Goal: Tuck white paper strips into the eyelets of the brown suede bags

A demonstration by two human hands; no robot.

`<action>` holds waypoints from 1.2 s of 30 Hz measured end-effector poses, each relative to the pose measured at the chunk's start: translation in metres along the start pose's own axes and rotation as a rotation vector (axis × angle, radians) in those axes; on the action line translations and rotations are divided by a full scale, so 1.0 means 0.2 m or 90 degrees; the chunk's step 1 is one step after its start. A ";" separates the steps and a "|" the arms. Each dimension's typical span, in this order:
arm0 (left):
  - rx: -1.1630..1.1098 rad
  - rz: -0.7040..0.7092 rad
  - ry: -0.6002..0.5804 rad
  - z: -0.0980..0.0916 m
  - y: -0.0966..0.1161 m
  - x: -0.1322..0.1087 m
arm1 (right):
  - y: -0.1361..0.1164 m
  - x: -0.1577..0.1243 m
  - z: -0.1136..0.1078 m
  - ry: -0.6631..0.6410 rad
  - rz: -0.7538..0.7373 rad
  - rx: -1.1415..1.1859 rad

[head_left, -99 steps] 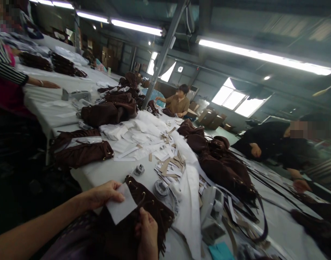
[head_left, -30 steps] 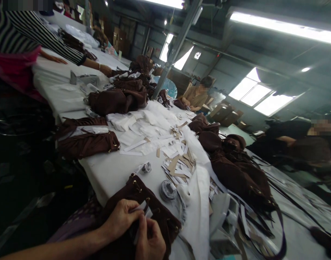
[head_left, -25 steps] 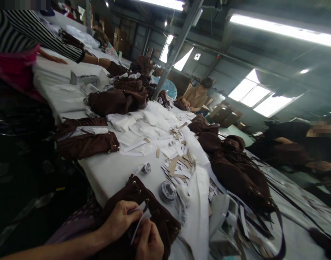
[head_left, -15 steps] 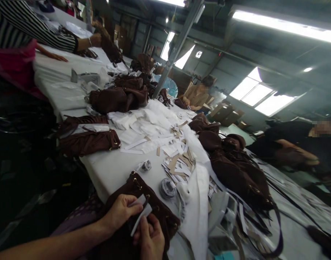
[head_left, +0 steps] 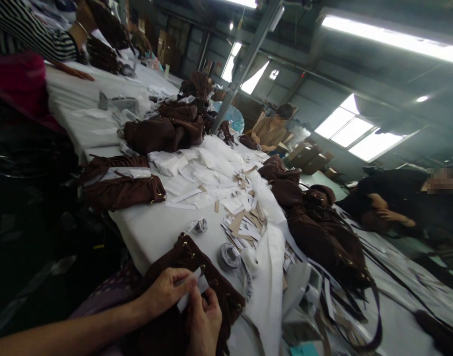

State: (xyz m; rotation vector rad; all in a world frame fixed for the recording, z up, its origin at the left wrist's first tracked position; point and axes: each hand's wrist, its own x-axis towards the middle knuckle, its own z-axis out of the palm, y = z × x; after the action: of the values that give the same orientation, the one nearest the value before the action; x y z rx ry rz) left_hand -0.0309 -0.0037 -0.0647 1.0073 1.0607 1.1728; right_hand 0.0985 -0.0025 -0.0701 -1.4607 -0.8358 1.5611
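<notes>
A dark brown bag (head_left: 187,264) with gold-coloured eyelets lies at the near table edge, close to my body. Above it, my left hand (head_left: 170,291) and my right hand (head_left: 204,319) meet, fingertips pinching a small pale strip (head_left: 202,284), paper or thin foam. The strip is wrapped near a cord at the bag's top. My fingers hide part of it. Just beyond the bag sit a grey coil (head_left: 229,257) and a smaller coil (head_left: 200,226).
Paper and card strips (head_left: 245,225) lie scattered mid-table. Brown bags (head_left: 163,133) are piled beyond, with more (head_left: 326,237) on the right. A tape dispenser (head_left: 298,291) stands near right. A slanted post (head_left: 245,66) rises behind. Co-workers stand around.
My hands have drawn closer together, and the strip has folded in between my fingers. At the far left, a co-worker in stripes has raised a brown bag; the right-hand co-worker's arms have shifted.
</notes>
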 end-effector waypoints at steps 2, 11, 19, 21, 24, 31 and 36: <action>0.014 0.009 -0.070 -0.02 0.03 -0.02 | 0.01 0.01 0.00 0.009 -0.003 -0.003; -0.021 -0.070 -0.044 -0.01 -0.02 -0.03 | -0.03 0.01 -0.01 -0.066 0.014 -0.035; 0.048 -0.028 0.015 -0.02 -0.04 -0.04 | -0.03 0.05 0.01 -0.041 0.002 -0.128; 0.065 -0.021 0.034 -0.01 -0.05 -0.04 | -0.03 0.06 0.02 -0.018 -0.022 -0.144; 0.077 0.002 0.049 0.00 -0.06 -0.04 | -0.04 0.06 0.04 0.010 -0.051 -0.159; 0.062 0.011 0.099 0.02 -0.06 -0.08 | -0.03 0.08 0.03 -0.005 -0.069 -0.136; 0.080 0.046 0.106 0.03 -0.09 -0.10 | -0.03 0.08 0.03 0.018 -0.040 -0.139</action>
State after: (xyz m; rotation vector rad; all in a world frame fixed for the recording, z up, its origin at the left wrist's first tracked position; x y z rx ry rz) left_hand -0.0236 -0.0253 -0.0795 1.0664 1.2503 1.2787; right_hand 0.0930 0.0145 -0.0721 -1.5900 -1.0521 1.4339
